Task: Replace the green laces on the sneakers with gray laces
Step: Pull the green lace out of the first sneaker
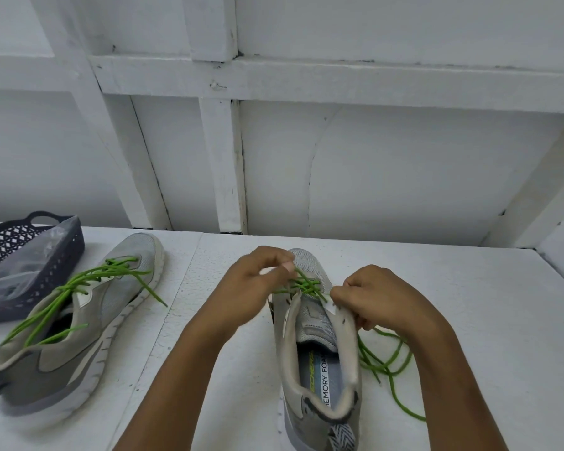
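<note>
A grey sneaker [319, 359] stands in front of me, toe pointing away, with its green lace [306, 285] still crossed through the eyelets nearest the toe. My left hand [258, 281] pinches that lace over the toe end. My right hand [372, 296] grips the shoe's right eyelet flap and a strand of lace. Loose green lace [388, 362] trails in loops on the table to the right of the shoe. A second grey sneaker [79, 323] lies at the left, its green lace [88, 284] untied and slack.
A dark perforated basket [62, 255] holding a clear plastic bag [26, 265] sits at the far left behind the second sneaker. The white table [469, 320] ends at a white panelled wall [404, 174] behind the shoes.
</note>
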Demonstrator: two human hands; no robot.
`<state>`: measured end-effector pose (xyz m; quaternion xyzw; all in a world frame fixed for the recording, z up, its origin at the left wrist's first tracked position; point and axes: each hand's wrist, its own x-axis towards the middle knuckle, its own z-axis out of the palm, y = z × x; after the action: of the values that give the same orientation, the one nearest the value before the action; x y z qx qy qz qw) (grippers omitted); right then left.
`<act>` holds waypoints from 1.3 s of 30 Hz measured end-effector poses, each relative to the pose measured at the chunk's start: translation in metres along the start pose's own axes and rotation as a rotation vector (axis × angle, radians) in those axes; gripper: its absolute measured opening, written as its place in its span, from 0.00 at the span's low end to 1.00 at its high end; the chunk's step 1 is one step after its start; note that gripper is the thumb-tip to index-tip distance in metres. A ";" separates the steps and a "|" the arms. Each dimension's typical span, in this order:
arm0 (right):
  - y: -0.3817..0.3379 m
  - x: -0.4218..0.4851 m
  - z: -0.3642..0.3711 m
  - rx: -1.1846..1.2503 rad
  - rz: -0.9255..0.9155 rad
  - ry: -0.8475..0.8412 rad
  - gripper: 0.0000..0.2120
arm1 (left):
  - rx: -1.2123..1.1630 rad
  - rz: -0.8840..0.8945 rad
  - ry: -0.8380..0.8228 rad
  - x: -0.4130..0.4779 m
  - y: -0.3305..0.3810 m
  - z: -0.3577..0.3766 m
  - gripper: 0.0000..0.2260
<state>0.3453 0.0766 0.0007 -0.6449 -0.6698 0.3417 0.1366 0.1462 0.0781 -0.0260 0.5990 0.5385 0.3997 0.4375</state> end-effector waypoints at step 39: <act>0.002 0.005 0.006 -0.038 0.003 -0.052 0.13 | 0.321 -0.135 -0.069 0.002 -0.003 0.006 0.09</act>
<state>0.3425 0.0793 -0.0060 -0.6393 -0.6786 0.3457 0.1063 0.1514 0.0800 -0.0302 0.6370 0.6191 0.2575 0.3804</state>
